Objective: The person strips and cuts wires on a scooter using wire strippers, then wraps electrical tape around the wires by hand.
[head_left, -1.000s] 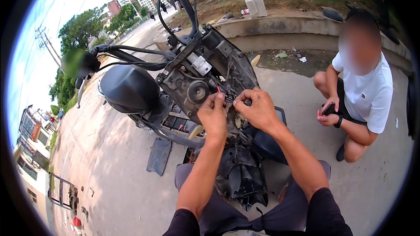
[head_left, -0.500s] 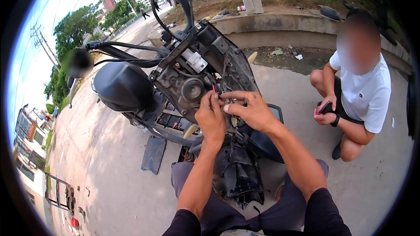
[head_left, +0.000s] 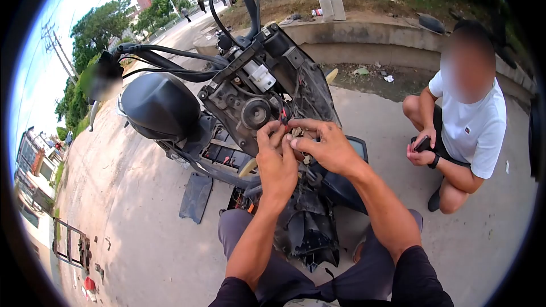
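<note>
A partly stripped motor scooter point(head_left: 227, 94) stands before me with its front workings bare. At its front, my left hand point(head_left: 276, 156) is closed, pinching a thin red wire point(head_left: 284, 116) between thumb and fingertips. My right hand point(head_left: 329, 146) meets it from the right, thumb and index finger closed at the same wire; the exact grip point is hidden by the fingers. Just beside the fingertips sit a round black horn point(head_left: 256, 113) and pale wire connectors point(head_left: 297, 132). Above them is a white plastic reservoir point(head_left: 263, 78).
A person in a white shirt point(head_left: 469, 119) squats at the right, holding a dark phone point(head_left: 423, 144). The scooter's black seat point(head_left: 161, 104) is at left. A dark flat panel point(head_left: 195, 197) lies on the concrete. Behind runs a low concrete curb point(head_left: 375, 34).
The left fingers have curled closer around the red wire, and both hands' fingertips have come together. The view has shifted slightly. The squatting person stays in place.
</note>
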### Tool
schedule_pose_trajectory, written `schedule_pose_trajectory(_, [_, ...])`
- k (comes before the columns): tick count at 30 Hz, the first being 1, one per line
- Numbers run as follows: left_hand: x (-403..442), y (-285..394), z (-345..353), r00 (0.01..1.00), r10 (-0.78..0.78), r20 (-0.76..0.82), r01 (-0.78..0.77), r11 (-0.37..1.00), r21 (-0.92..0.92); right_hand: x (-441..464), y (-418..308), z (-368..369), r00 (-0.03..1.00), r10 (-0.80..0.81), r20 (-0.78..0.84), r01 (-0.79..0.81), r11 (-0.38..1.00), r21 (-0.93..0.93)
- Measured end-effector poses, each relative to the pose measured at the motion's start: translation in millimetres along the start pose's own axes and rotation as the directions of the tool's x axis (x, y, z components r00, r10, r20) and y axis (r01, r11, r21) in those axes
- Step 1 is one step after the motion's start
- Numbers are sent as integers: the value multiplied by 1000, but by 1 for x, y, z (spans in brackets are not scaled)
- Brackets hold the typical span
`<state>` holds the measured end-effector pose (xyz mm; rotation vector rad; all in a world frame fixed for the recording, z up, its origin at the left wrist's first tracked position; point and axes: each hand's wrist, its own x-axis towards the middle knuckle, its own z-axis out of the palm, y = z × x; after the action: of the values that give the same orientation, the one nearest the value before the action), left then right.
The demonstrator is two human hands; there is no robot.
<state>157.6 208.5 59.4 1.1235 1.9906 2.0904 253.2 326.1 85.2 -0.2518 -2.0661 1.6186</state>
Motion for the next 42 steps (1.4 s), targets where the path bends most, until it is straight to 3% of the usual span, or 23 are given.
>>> schedule_pose_trajectory(3, [-6,7,-1,995,-64,70,65,998,-13,3,4,1,999,26,28,-30,987,157])
schedule_pose_trajectory(4, [-9,10,-1,989,-101,108,103,995,-13,3,6,-1,996,72,57,-86,951,296])
schedule_pose_trajectory(7, [-19,4,8,989,-94,112,112,980,-163,9,11,-10,975,141,174,-221,734,642])
schedule_pose_trajectory(11, [-21,-4,6,983,-100,154,116,989,-94,12,24,-14,964,110,244,-254,657,709])
schedule_pose_trajectory(13, [-20,0,5,978,-126,163,165,954,-252,13,25,-14,964,125,236,-258,667,699])
schedule_pose_trajectory(16, [-11,1,2,976,-176,132,214,894,-393,12,13,-4,992,59,-112,-16,935,355])
schedule_pose_trajectory(19, [-6,-4,-1,961,-246,124,275,823,-497,19,20,-2,931,-256,-260,267,964,9])
schedule_pose_trajectory(22, [-1,-7,0,950,-289,121,305,760,-574,15,7,-1,897,-397,-195,314,882,-351])
schedule_pose_trajectory(26, [3,-5,0,943,-314,114,316,729,-607,14,2,6,897,-341,-281,143,825,-546])
schedule_pose_trajectory(27, [3,-5,0,941,-320,107,315,720,-618,18,8,5,857,-420,-298,175,782,-599])
schedule_pose_trajectory(36, [3,-11,3,964,-256,69,251,797,-550,25,26,2,866,-401,-299,136,764,-631])
schedule_pose_trajectory(42, [7,-12,6,987,-158,40,163,938,-306,21,14,1,942,-183,-283,42,897,-440])
